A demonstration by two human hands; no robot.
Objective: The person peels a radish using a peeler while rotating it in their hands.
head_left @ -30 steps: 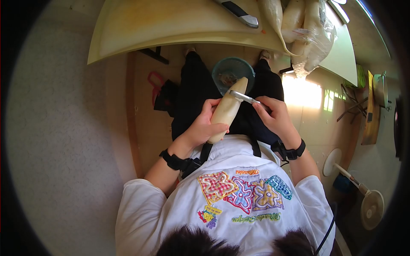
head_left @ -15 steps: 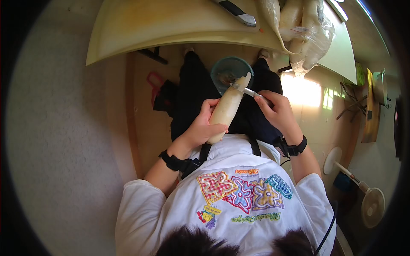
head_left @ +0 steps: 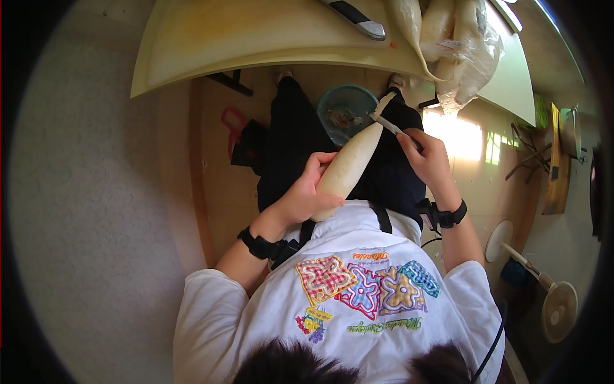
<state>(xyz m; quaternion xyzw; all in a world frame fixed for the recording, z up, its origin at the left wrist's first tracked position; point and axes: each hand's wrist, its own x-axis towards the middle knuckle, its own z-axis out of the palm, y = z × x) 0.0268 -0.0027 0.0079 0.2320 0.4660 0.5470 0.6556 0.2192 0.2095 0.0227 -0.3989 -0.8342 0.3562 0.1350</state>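
My left hand (head_left: 311, 192) is wrapped round the thick end of a white radish (head_left: 348, 165), which tilts up and to the right above my lap. In my right hand (head_left: 424, 155) is a peeler (head_left: 387, 124), its head at the radish's narrow tip. A pale strip of peel (head_left: 385, 102) sticks up from the peeler's head. Just beyond, between my legs, a teal bin (head_left: 339, 96) holds scraps that I cannot make out clearly.
On the table (head_left: 256, 38) ahead lie a knife with a black and grey handle (head_left: 364, 23), a loose radish (head_left: 405, 25) and several radishes in a clear plastic bag (head_left: 470, 54). A pink-handled black bag (head_left: 246, 144) is on the floor; a fan (head_left: 558, 312) stands at right.
The peeler has slid outward along the radish to its tip, with the strip of peel on it. The radish has turned slightly to the right in my left hand.
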